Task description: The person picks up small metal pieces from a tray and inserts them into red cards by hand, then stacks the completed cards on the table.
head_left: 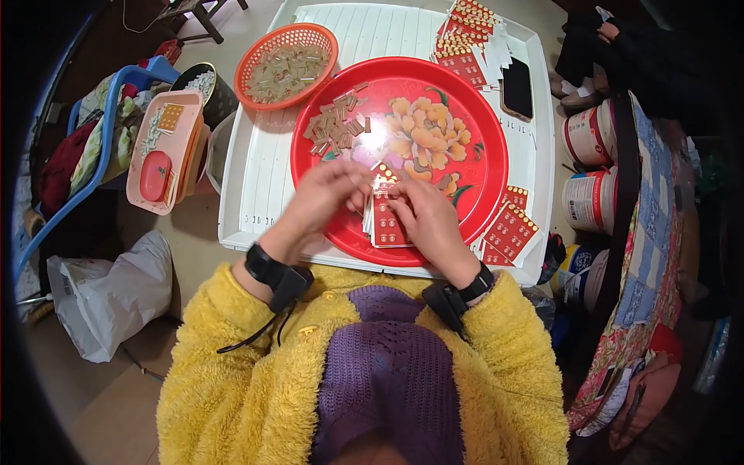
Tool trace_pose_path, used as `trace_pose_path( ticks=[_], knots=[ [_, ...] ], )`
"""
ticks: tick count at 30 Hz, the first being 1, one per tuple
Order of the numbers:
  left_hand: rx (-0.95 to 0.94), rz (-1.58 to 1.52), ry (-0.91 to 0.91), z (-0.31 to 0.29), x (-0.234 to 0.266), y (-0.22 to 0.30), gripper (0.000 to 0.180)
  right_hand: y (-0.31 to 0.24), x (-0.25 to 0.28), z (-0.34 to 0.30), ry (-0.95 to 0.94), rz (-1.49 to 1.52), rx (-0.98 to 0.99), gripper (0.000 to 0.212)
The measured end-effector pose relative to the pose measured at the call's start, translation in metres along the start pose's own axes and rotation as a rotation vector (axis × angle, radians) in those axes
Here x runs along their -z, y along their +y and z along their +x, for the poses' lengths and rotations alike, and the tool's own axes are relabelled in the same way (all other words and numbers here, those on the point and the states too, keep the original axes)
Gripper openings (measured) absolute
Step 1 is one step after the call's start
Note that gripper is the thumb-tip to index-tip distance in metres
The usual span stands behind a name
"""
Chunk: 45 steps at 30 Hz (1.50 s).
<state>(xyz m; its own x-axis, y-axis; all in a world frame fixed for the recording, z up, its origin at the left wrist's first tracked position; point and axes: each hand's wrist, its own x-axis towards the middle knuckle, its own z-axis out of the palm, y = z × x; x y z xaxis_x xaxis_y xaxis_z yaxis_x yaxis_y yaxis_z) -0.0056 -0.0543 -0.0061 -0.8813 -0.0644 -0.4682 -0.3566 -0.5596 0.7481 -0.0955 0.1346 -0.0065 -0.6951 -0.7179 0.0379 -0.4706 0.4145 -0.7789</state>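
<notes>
Over the near part of a round red tray (pixel 490 132) with a flower print, my right hand (pixel 430 221) grips a small stack of red cards (pixel 390 226) along its right side. Yellow round pieces (pixel 387 172) show at the stack's far end. My left hand (pixel 329 194) is closed, fingertips pinched together just left of that end; what they hold is too small to make out. A pile of small clear tubes (pixel 333 128) lies on the tray beyond my left hand.
An orange basket (pixel 325 39) of clear tubes stands far left on the white table (pixel 260 174). More red cards lie at the far right (pixel 465 58) and near right (pixel 508 232), with a black phone (pixel 517 89) between. A pink bin (pixel 143 186) stands left, buckets (pixel 589 198) right.
</notes>
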Motion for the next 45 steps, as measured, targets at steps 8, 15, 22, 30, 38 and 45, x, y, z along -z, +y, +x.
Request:
trace_pose_path(
  ticks=[8, 15, 22, 30, 38, 45],
  knots=[
    [-0.718, 0.595, 0.498, 0.009, 0.049, 0.096, 0.020, -0.009, -0.002, 0.009, 0.020, -0.343, 0.179, 0.017],
    [-0.842, 1.477, 0.325, 0.018, 0.039, 0.043, 0.022, -0.008, -0.005, 0.012, -0.062, -0.484, 0.150, 0.017],
    [-0.642, 1.857, 0.296, 0.031, 0.029, 0.030, 0.022, 0.002, -0.012, 0.010, 0.092, -0.512, 0.304, 0.017],
    [-0.618, 1.882, 0.267, 0.031, 0.030, 0.032, 0.016, -0.001, -0.007, 0.009, 0.091, -0.324, 0.240, 0.016],
    [-0.936, 1.673, 0.217, 0.035, 0.035, 0.038, 0.009, -0.003, -0.005, 0.006, 0.103, -0.292, 0.212, 0.016],
    [-0.111, 0.151, 0.010, -0.003, -0.014, 0.007, 0.009, 0.014, 0.006, 0.004, -0.045, 0.266, -0.100, 0.008]
  ],
)
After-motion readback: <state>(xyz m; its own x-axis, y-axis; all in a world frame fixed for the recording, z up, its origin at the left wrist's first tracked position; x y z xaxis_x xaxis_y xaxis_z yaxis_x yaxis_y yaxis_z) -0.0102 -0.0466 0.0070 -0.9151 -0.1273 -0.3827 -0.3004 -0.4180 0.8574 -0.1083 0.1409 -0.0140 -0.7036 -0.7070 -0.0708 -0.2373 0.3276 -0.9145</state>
